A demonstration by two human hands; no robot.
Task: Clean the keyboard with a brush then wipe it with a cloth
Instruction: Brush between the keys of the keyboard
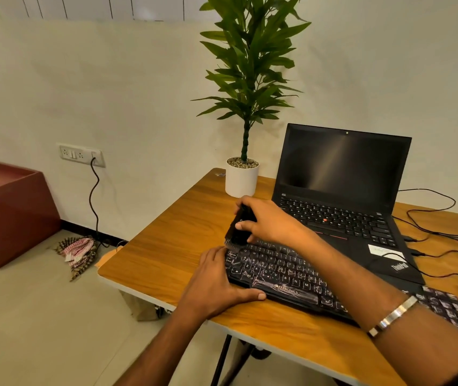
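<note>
Clearly: keyboard (283, 277) reads ZEBRONICS; laptop (361, 218) ThinkPad.

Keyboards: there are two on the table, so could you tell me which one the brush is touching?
The separate keyboard nearest the person; the right hand holds the brush at its far-left corner. The laptop keyboard is untouched.

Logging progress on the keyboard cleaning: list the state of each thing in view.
keyboard: flat on table, being brushed
brush: gripped, bristles on keys
right hand: grips brush
left hand: steadies keyboard's left end
laptop: open, screen dark
cloth: crumpled on floor
</note>
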